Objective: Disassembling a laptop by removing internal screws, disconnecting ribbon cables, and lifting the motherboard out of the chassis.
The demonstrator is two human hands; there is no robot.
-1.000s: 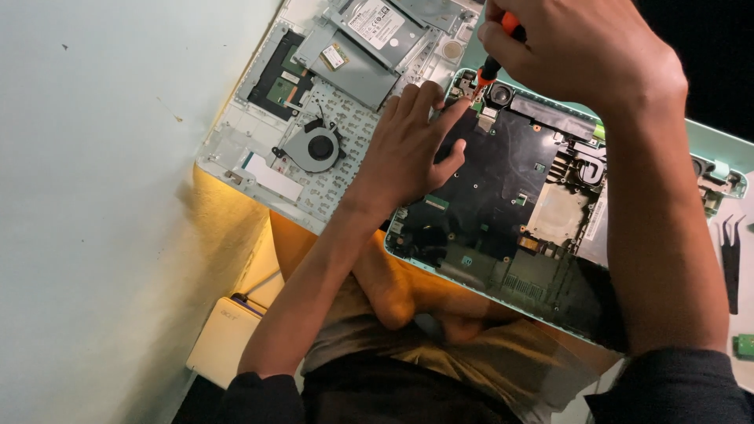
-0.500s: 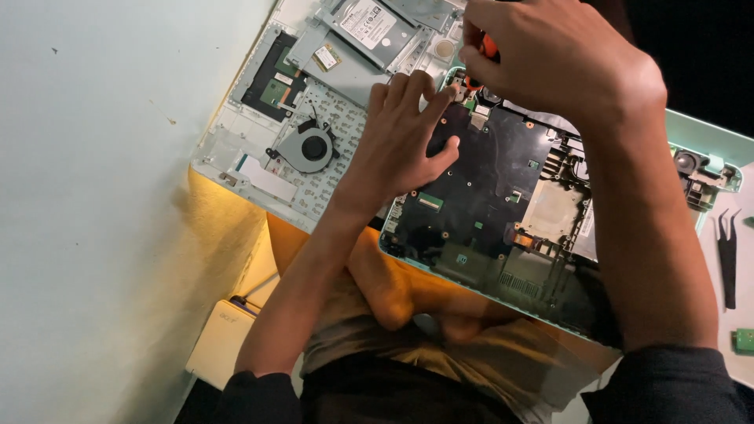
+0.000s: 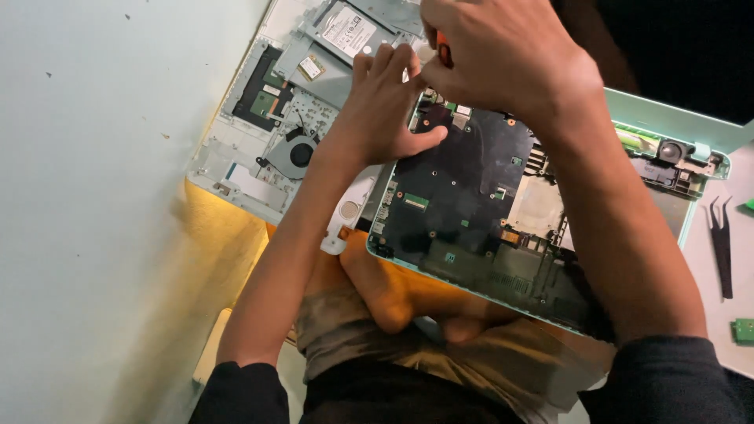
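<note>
Since a moment ago, both hands sit lower in my view, and the opened laptop lies nearer to me. My left hand presses flat with open fingers on the dark board by its far edge. My right hand is closed tight around a small red-handled screwdriver at that same far edge, and a round fan sits near the left side.

Left hand: spread flat on the opened laptop chassis, thumb on the dark circuit board.
Right hand: closed around an orange-handled screwdriver, at the board's upper edge.
Cooling fan: just left of the left wrist.
Black tweezers: on the surface at right.
Green module: below the tweezers.
</note>
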